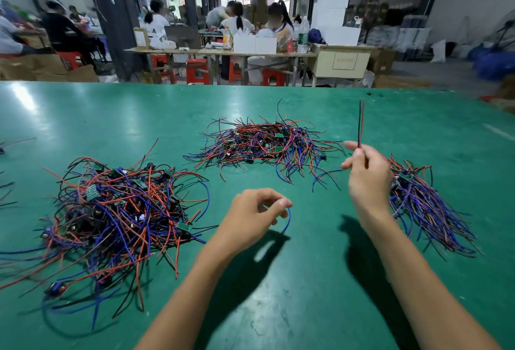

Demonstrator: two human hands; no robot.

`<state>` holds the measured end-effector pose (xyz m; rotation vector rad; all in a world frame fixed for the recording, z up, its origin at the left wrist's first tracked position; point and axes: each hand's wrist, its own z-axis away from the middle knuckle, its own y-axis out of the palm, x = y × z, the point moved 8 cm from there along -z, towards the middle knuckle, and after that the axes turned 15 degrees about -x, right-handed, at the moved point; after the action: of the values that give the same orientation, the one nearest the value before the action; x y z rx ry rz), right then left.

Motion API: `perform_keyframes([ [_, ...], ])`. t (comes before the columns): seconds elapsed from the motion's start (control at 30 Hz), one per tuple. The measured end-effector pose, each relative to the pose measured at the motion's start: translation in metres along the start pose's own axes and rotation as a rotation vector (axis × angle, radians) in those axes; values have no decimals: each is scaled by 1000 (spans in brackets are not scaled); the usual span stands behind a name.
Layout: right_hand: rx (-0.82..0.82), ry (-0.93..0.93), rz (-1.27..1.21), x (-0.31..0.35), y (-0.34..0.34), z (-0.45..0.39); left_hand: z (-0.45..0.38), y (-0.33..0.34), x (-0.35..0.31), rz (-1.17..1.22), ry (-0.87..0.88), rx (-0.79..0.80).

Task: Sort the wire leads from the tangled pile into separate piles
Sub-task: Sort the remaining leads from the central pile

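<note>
Green matting covered the work table, and three heaps of wire leads lay on it, well apart from one another; the largest, a tangled pile of red, blue and black leads with small green circuit boards among them, sat at the left; a second tangled heap of the same mixed colours lay further back, near the middle; a third heap, mostly blue and purple leads lying roughly parallel, lay at the right, partly behind the right wrist. Loose ends of further wires showed at the far left edge of the table.

The left hand was raised between the left pile and the right forearm; its fingers were curled, with thumb and forefinger pinching the upper end of a blue lead, which hung down in a short curve toward the matting; whether its lower tip touched the table could not be determined.

The right hand was held up in front of the right heap; it gripped a red and black lead pair that stood nearly upright above the knuckles; the forefinger and one other finger extended loosely to the left, though the exact pinch point was hidden by the back of the hand.

Beyond the table, several seated people worked at benches with red stools beneath; this background was blurred.
</note>
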<state>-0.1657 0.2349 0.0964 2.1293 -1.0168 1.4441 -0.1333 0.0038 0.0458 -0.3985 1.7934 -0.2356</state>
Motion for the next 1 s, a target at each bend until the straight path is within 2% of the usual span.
perform_keyframes([
  [0.07, -38, -207, 398, 6, -10, -40, 3, 0, 0, -242, 76, -55],
  [0.13, -8, -323, 754, -6, -13, -78, 11, 6, -1, -531, 131, -106],
  [0.17, 71, -347, 929, -22, -12, -91, 14, 11, -2, -628, 152, -124],
  [0.27, 425, -226, 1368, -92, -19, -92, 18, 24, 0, -747, 176, -135],
  [0.3, 463, -207, 1441, -107, -24, -89, 17, 25, 2, -773, 173, -134],
  [0.33, 431, -251, 1460, -112, -24, -87, 16, 24, 3, -805, 175, -135],
  [0.43, 236, -661, 1313, -79, 2, -76, 12, 13, 6, -851, 165, -150],
  [0.5, 385, -797, 1139, -67, 31, -56, 2, -7, 11, -614, 39, -243],
  [0.6, 631, -727, 1004, -75, 66, -28, -12, -41, 29, 2, -255, -424],
  [0.63, 644, -713, 990, -78, 72, -24, -12, -45, 34, 169, -339, -441],
  [0.7, 562, -710, 954, -78, 75, -24, -10, -45, 38, 378, -421, -431],
  [0.8, 457, -733, 857, -69, 67, -20, -8, -38, 38, 435, -432, -367],
  [0.87, 388, -719, 700, -53, 56, -10, -7, -31, 34, 443, -419, -330],
  [0.93, 255, -575, 479, -37, 40, 4, -5, -26, 27, 473, -398, -316],
  [1.0, 190, -266, 201, -28, 31, 22, -2, -20, 19, 489, -368, -315],
])
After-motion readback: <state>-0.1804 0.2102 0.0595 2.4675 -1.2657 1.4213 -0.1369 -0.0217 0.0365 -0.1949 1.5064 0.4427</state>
